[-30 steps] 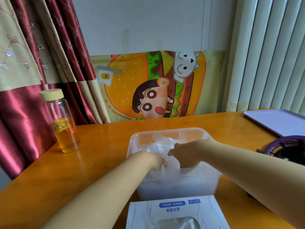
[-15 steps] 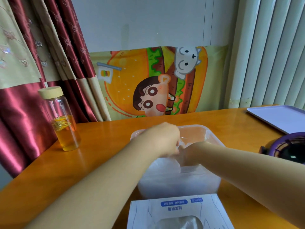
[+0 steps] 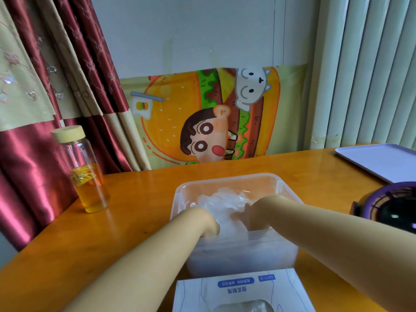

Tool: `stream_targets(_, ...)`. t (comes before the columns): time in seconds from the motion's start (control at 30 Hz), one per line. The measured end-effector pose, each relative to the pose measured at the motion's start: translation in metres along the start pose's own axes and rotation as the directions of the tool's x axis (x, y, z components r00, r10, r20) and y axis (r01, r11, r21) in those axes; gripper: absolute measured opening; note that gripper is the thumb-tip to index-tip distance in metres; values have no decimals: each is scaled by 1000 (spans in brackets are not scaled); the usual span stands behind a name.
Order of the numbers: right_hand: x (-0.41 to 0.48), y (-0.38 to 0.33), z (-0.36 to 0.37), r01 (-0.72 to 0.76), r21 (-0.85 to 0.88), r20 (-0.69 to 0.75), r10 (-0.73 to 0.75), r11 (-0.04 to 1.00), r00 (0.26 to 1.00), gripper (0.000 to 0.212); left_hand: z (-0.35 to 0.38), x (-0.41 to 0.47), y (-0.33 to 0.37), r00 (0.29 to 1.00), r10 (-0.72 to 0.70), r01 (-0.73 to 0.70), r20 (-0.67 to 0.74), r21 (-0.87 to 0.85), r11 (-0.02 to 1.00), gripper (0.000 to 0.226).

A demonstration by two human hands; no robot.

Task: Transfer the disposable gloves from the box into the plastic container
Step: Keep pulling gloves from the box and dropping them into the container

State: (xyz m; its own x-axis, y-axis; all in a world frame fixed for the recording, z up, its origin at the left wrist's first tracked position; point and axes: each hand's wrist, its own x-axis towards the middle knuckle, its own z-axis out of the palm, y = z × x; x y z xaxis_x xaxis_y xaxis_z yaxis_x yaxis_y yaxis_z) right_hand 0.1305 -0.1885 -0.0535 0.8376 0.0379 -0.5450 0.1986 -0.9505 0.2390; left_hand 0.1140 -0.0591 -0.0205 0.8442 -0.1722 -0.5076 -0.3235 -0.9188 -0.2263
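Drops left hand [image 3: 203,222] back into container [image 3: 227,179] beside right hand [image 3: 255,213], probably squashing gloves [image 3: 221,200] for room; can't tell either grip.

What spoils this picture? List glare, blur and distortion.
Head view: wide-angle lens slants the blinds at the right edge. Head view: soft glare streaks the glossy table beside the bottle. Head view: the translucent gloves in the plastic container read as a washed-out mass, hiding most fingers of the left hand and right hand.
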Motion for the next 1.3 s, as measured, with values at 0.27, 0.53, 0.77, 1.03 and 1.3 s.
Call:
stream_targets(0.27, -45, 10, -15, 127, 147, -51, -121, 981, 991, 63, -16, -14, -21, 979, 188, -184, 78, -57, 981, 40)
stream_targets(0.53, -113, 11, -18, 288, 288, -488, -118, 914, 865, 34, -16, -63, -57, 951, 255, -307, -173, -624, 718, 44)
stream_targets(0.77, -164, -30, 23, 455, 212, -668, -212, 865, 714, 17, 32, -105, -62, 790, -51, -484, -610, -673, 560, 19)
stream_targets(1.03, -133, -54, 88, 380, 307, -533, -173, 872, 828, 19, 122, -110, -18, 752, 155, -579, -640, -530, 619, 26)
stream_targets(1.3, -119, -62, 109, 377, 340, -651, -74, 862, 756, 18, 164, -95, -12, 761, 139, -552, -634, -519, 653, 57)
